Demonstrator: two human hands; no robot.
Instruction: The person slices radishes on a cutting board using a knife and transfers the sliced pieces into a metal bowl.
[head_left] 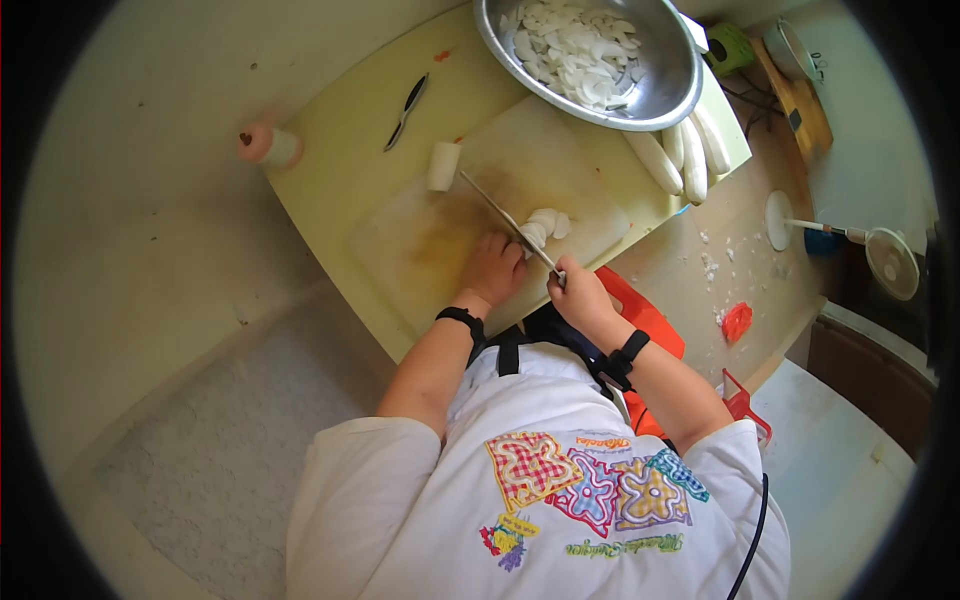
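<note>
Bench (340, 130), cutting board (590, 195) on it. Right hand (583, 297): fingers wrapped round the knife (510, 219) handle. Left hand (494, 268): fingers curled beside the blade (any grip hidden, cannot tell). White radish slices (548, 223) across the blade, on the board. Best: fingertips tucked, even strokes. Counts: one steel bowl (690, 92), at least three whole peeled radishes (655, 162), one knife, one cut stub (443, 166), slices beyond tally.

The person's left hand (493, 270) is palm-down, its fingers (516, 250) bent and bunched together. Just to the right of those fingers, apart from them, the right hand (584, 295) is curled into a closed grip. Behind both sets of fingers, the left forearm (425, 368) and right forearm (668, 383) spread apart toward the elbows.
</note>
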